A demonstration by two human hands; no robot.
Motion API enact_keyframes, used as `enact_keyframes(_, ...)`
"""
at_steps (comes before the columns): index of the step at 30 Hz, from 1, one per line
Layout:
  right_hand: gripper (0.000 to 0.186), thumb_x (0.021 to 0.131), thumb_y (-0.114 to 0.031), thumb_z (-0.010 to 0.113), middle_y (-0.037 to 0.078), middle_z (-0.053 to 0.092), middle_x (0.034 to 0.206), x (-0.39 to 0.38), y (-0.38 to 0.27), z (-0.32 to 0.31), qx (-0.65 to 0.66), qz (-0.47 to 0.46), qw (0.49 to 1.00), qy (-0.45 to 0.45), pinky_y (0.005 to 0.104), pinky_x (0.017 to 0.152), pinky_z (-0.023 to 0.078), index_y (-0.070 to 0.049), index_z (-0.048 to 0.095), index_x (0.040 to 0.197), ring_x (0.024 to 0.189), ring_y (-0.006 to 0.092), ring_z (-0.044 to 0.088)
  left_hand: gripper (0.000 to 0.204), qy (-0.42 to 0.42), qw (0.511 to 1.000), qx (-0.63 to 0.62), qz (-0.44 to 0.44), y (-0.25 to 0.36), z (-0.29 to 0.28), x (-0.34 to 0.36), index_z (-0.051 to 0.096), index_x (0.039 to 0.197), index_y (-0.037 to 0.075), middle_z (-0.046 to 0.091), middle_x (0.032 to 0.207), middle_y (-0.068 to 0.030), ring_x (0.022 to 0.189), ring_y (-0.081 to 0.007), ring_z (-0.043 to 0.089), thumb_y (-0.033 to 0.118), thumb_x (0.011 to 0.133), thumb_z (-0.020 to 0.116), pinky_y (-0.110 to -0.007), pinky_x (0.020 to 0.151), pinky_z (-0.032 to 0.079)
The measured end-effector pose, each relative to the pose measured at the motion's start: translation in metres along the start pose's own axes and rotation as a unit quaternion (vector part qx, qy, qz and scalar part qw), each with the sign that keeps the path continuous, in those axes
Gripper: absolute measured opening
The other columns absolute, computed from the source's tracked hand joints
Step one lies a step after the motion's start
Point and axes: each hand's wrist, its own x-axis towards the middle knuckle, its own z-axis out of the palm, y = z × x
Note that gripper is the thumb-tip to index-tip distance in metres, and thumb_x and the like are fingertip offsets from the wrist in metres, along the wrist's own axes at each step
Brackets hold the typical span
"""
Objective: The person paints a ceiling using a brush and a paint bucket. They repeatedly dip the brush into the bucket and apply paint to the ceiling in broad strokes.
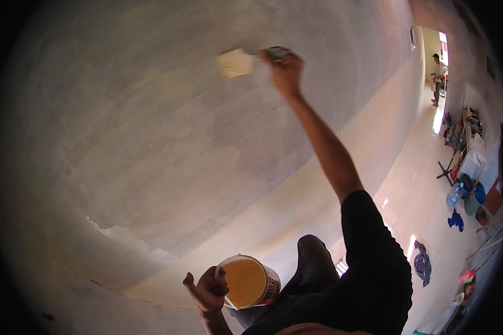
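My right hand (285, 70) is raised high and grips a wide paintbrush (236, 62) by its handle. The brush's pale bristles press against the grey plastered wall (151, 139). My left hand (208, 289) is low near my body and holds a white paint bucket (250, 282) by its rim. The bucket is filled with yellowish-tan paint. My black-sleeved right arm stretches from the lower middle up to the brush.
A cream band runs along the wall's lower part (296, 206). A tiled corridor floor (419, 190) lies to the right, with cloths (422, 262), water jugs (455, 195) and clutter along the far side. Another person (437, 78) stands at the bright doorway.
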Motion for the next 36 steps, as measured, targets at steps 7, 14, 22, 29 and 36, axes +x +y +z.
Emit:
enact_keyframes(7, 0.025, 0.075, -0.031, 0.077, 0.013, 0.067, 0.064, 0.071, 0.041, -0.119, -0.438, -0.075, 0.887, 0.126, 0.0387, 0.055, 0.049, -0.007, 0.071, 0.071, 0.057, 0.0293, 0.066, 0.091, -0.03, 0.999, -0.005, -0.01, -0.002, -0.01, 0.004, 0.054, 0.091, -0.006, 0.036, 0.058, 0.0023, 0.045, -0.0086, 0.024, 0.08, 0.077, 0.029, -0.026, 0.043, 0.017)
enact_keyframes(14, 0.022, 0.078, -0.032, 0.072, 0.01, 0.064, 0.063, 0.006, 0.01, -0.033, -0.47, -0.171, 0.862, 0.079, 0.0414, 0.056, 0.049, -0.011, 0.069, 0.073, 0.058, 0.0307, 0.062, 0.092, -0.042, 0.999, -0.008, -0.015, -0.003, -0.007, 0.006, 0.054, 0.094, -0.007, 0.035, 0.058, 0.0042, 0.046, -0.0075, 0.024, 0.081, 0.076, 0.032, -0.025, 0.044, 0.017)
enact_keyframes(22, 0.012, 0.075, -0.014, 0.073, 0.007, 0.061, 0.071, -0.15, -0.118, 0.142, -0.147, -0.223, 0.962, -0.057, 0.0368, 0.061, 0.044, -0.007, 0.064, 0.08, 0.065, 0.0247, 0.059, 0.09, -0.03, 0.999, -0.008, -0.006, 0.0, -0.002, 0.003, 0.055, 0.095, -0.006, 0.033, 0.059, 0.0048, 0.046, -0.0066, 0.022, 0.079, 0.074, 0.037, -0.025, 0.043, 0.015)
enact_keyframes(29, 0.011, 0.075, -0.011, 0.074, 0.003, 0.065, 0.07, -0.167, -0.181, 0.115, -0.03, -0.153, 0.975, -0.156, 0.0324, 0.061, 0.045, -0.007, 0.066, 0.081, 0.064, 0.0188, 0.063, 0.081, -0.02, 1.0, -0.013, 0.004, 0.002, -0.001, 0.003, 0.054, 0.095, -0.005, 0.04, 0.062, 0.0019, 0.043, -0.0076, 0.026, 0.072, 0.076, 0.037, -0.025, 0.04, 0.018)
enact_keyframes(36, 0.009, 0.079, -0.011, 0.075, 0.004, 0.07, 0.076, -0.196, -0.188, -0.033, 0.068, 0.194, 0.949, -0.24, 0.0249, 0.056, 0.043, -0.003, 0.07, 0.082, 0.063, 0.0074, 0.061, 0.065, -0.01, 1.0, -0.019, 0.021, -0.008, -0.004, 0.002, 0.054, 0.102, -0.004, 0.036, 0.062, 0.0055, 0.046, -0.0047, 0.025, 0.056, 0.077, 0.046, -0.021, 0.042, 0.02)
